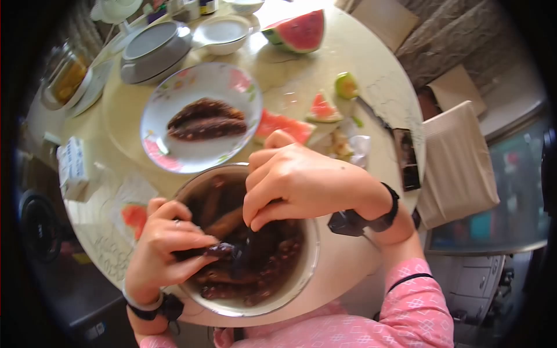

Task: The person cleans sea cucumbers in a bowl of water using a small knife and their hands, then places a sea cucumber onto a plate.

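Observation:
A round pot [316, 255] of dark liquid stands at the table's near edge, with several brown, bumpy pieces like sea cucumbers [278, 261] in it. My left hand [171, 249] reaches over its left side, thumb and fingers pinched on the end of a dark, glossy sea cucumber [219, 249]. Above the pot's middle, my right hand [296, 182] is closed with fingertips pointing down. What its fingertips hold is hidden; a dark strand seems to hang below them. Behind the pot, a flowered plate [159, 113] bears brown, spotted sea cucumbers [206, 122].
A large watermelon wedge [299, 32], smaller watermelon pieces [324, 108], a green fruit [346, 85], a knife [372, 111] and a phone [407, 159] lie behind and right. Stacked grey dishes [156, 49] and white bowls [223, 35] stand at the back. A tissue pack [73, 168] sits left.

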`<state>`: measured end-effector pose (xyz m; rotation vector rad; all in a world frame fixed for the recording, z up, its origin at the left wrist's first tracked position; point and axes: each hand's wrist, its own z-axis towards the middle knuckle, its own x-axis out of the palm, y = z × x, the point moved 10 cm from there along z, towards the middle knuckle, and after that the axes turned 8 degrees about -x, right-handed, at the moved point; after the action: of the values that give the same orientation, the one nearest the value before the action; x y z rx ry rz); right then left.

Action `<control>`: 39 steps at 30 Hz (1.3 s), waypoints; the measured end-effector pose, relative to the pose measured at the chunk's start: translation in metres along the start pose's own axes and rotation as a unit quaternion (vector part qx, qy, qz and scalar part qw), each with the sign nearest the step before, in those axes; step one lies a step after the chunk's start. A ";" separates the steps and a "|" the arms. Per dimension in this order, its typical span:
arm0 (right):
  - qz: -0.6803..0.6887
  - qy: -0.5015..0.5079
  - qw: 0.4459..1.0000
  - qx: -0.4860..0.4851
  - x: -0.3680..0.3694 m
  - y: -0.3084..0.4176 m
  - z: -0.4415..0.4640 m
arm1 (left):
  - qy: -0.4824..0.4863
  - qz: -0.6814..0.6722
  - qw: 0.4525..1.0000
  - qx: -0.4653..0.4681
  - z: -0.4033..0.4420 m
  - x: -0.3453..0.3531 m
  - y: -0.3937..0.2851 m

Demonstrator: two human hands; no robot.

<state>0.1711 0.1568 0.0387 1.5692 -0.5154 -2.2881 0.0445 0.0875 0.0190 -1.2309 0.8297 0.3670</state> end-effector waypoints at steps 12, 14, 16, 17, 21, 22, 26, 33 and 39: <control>0.049 0.004 0.999 0.003 0.000 0.009 -0.003 | -0.017 -0.011 1.000 -0.017 0.002 0.005 -0.006; 0.042 -0.027 0.999 -0.002 -0.001 0.015 0.000 | -0.021 -0.017 0.999 -0.017 0.001 0.007 -0.004; 0.036 -0.042 0.998 0.012 0.000 0.012 0.000 | -0.014 -0.005 1.000 -0.011 0.003 0.008 -0.005; 0.033 -0.055 0.998 0.022 0.001 0.010 0.002 | -0.008 0.008 1.000 -0.009 0.003 0.007 -0.005; 0.043 0.077 0.996 0.023 -0.003 0.002 -0.011 | -0.008 -0.013 1.000 0.015 0.004 0.007 -0.008; 0.023 0.078 0.996 0.021 -0.004 0.004 -0.010 | -0.004 -0.011 1.000 0.015 0.004 0.005 -0.008; 0.031 -0.031 0.999 0.029 -0.002 0.011 0.003 | -0.004 -0.012 1.000 0.016 0.002 0.008 -0.005; 0.013 0.091 0.995 0.025 -0.009 0.005 -0.010 | -0.018 -0.026 0.999 0.032 0.001 0.006 -0.008; 0.017 -0.056 0.998 0.026 -0.009 0.009 0.003 | -0.010 -0.003 0.999 0.032 0.000 0.008 -0.002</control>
<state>0.1716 0.1534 0.0512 1.4494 -0.6310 -2.3657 0.0517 0.0858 0.0144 -1.1681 0.8146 0.3447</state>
